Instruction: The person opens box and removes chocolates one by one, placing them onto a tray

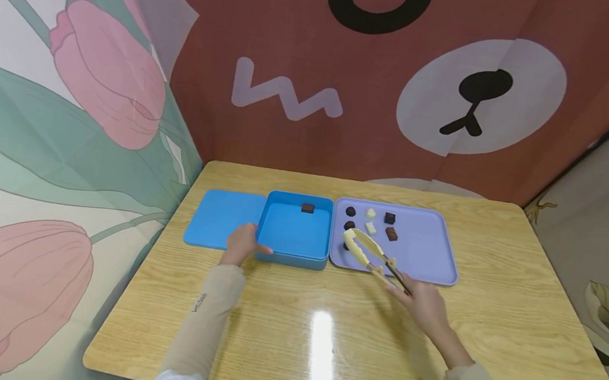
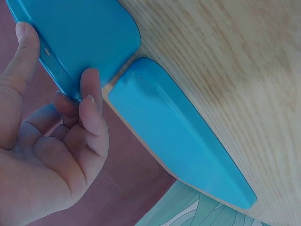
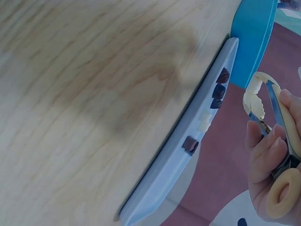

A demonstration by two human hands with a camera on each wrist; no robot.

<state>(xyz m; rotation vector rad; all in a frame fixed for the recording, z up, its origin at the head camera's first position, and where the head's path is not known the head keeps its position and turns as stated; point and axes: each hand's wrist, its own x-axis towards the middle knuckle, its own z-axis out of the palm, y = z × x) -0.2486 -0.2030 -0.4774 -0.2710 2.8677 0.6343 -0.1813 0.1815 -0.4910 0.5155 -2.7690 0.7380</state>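
Note:
My left hand (image 1: 241, 244) holds the near left corner of a blue open box (image 1: 293, 259), thumb along its wall and fingers bent at the corner (image 2: 70, 89). One brown rectangular chocolate (image 1: 307, 208) lies by the box's back wall. My right hand (image 1: 426, 307) grips metal tongs (image 1: 369, 249) with cream-coloured tips. Those tips hang over the left part of a lavender tray (image 1: 423, 247), partly covering the nearest dark chocolate. On the tray sit dark round chocolates (image 1: 350, 211), white ones (image 1: 370, 213) and brown square ones (image 1: 390, 218). The right wrist view shows the tongs' tips (image 3: 254, 101) close together.
A flat blue lid (image 1: 224, 216) lies left of the box. Box and tray stand side by side near the back of a wooden table (image 1: 283, 325). A patterned cloth wall (image 1: 287, 141) rises behind the table, with more printed cloth on both sides.

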